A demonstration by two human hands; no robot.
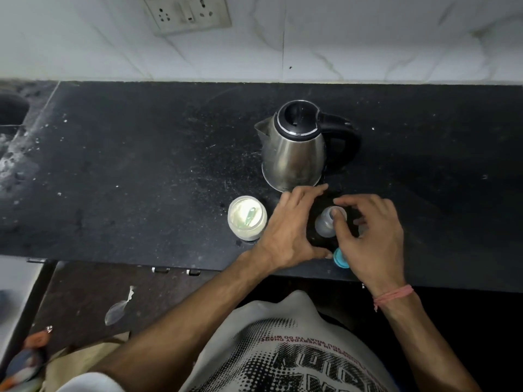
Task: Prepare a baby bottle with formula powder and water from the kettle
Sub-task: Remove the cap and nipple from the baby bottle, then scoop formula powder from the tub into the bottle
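Note:
A small clear baby bottle (325, 225) stands open on the black counter (141, 171), just in front of the steel kettle (294, 149) with its black lid and handle. My right hand (370, 239) pinches the bottle's rim between thumb and forefinger. My left hand (288, 230) hovers beside the bottle on its left, fingers spread and holding nothing, its thumb near a blue bottle cap (341, 258) at the counter's front edge. Left of my hands stands an open jar of pale formula powder (247, 217) with a scoop lying in it.
A sink (11, 111) is sunk into the counter at the far left. A wall socket (186, 12) sits on the white tiled wall behind. Dark cabinet fronts (113, 292) run below the counter edge, with bags on the floor (25, 363) at the lower left.

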